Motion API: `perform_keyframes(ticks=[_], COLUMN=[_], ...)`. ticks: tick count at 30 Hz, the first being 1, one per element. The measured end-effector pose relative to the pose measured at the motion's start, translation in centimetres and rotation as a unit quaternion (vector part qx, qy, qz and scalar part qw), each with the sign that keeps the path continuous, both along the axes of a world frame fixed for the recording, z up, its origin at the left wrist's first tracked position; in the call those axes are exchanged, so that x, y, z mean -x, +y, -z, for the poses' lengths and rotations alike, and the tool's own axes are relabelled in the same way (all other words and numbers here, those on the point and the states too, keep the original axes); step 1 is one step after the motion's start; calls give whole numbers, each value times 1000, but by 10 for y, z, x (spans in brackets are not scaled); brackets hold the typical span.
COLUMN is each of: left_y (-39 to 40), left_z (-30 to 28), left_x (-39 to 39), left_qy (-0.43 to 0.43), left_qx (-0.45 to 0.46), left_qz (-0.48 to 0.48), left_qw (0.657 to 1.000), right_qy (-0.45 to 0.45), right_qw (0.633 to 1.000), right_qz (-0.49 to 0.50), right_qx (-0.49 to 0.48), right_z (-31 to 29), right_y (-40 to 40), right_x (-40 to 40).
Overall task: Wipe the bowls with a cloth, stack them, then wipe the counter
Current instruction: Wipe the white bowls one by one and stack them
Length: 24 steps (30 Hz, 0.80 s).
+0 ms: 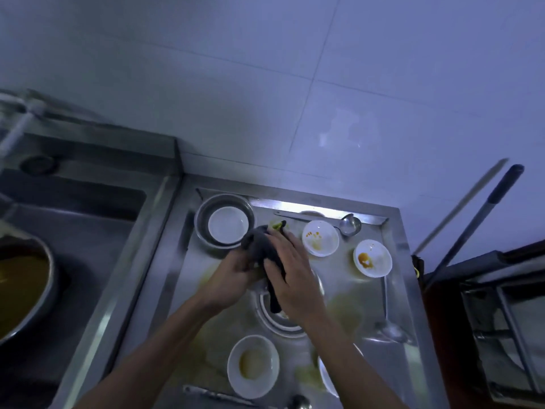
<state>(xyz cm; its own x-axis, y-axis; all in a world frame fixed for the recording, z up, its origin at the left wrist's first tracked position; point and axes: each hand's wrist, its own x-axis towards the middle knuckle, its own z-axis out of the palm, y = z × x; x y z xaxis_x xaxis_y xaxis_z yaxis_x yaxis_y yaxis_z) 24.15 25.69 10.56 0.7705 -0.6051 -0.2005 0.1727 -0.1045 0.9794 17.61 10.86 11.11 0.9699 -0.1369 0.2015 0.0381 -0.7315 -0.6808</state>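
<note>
Steel counter [395, 293]: five white bowls (three stained), two ladles, one cloth [265, 249].

cant really see whatever the hands [265, 270] are holding under that dark cloth [262, 249]. bowl [327, 376] by the right forearm is mostly covered, and the big pot [23, 284] gets cut off on the left.
</note>
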Motion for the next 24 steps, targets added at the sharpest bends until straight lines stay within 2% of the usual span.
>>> perform_keyframes(ticks=[2,5,7,9,10,12,14,16,19,21,24], left_y=[15,34,41,44,47,52,59,64,67,64,55], left_z=[0,-9,-17,-20,-18,-16,-16,-18,-20,-20,-18], left_x=[6,11,12,11,10,8,5,3,1,0,4], left_qy=[-12,-1,15,25,34,47,58,72,80,80,119], left_qx=[-18,13,39,46,45,48,61,80,81,73,68], left_qz=[-2,-28,-56,-68,-65,-59,-58,-50,-47,-69,-120], left_qw=[1000,1000,998,996,996,996,995,993,992,992,983], right_qy=[23,80,86,64,36,-21,-50,-48,37,78,67], right_qw=[993,920,890,892,911,959,983,973,917,891,883], right_qz=[70,206,242,240,220,150,106,114,219,270,284], right_qx=[-96,-323,-377,-378,-348,-238,-144,-194,-332,-357,-369], right_z=[-4,-9,-13,-21,-25,-28,-31,-36,-41,-35,-31], right_y=[9,20,30,49,59,81,93,90,79,76,86], right_x=[-6,-22,-23,-18,-16,-12,-16,-24,-35,-37,-28])
